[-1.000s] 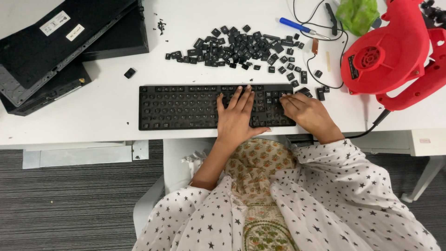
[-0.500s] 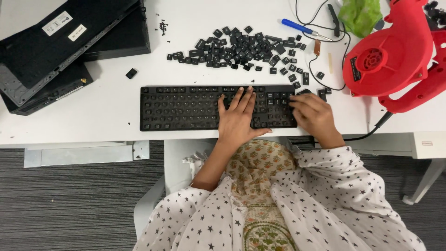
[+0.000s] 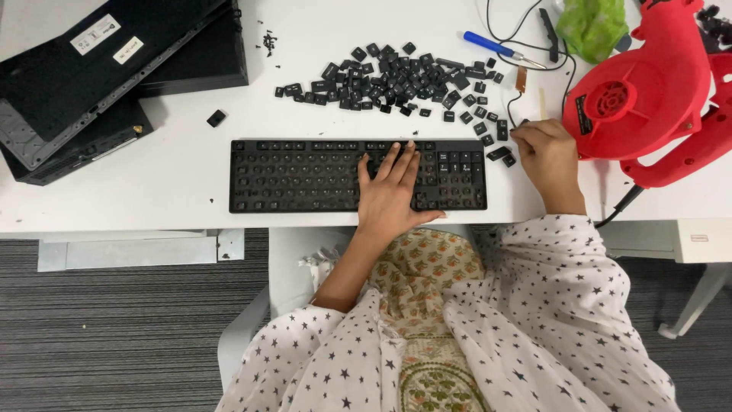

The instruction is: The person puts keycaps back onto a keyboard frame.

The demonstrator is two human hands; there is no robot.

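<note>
Keyboard (image 3: 305, 177): black, laid along the desk's (image 3: 183, 183) front edge.
Left hand (image 3: 390, 191): spread flat, pressed on the keyboard's right half, nothing gripped.
Right hand (image 3: 547, 156): fingers curled at loose keycaps (image 3: 499, 152) off the keyboard's right end; grip could not be told.
Blower (image 3: 648, 91): red, near the right edge.

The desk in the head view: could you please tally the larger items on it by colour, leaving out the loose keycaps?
Black: 2, the keyboard under the left hand and the stacked flat cases.
Red: 1, the blower beside the right hand.
Green: 1, the crumpled bag.
Blue: 1, the blue-handled tool.
Total: 5.
</note>
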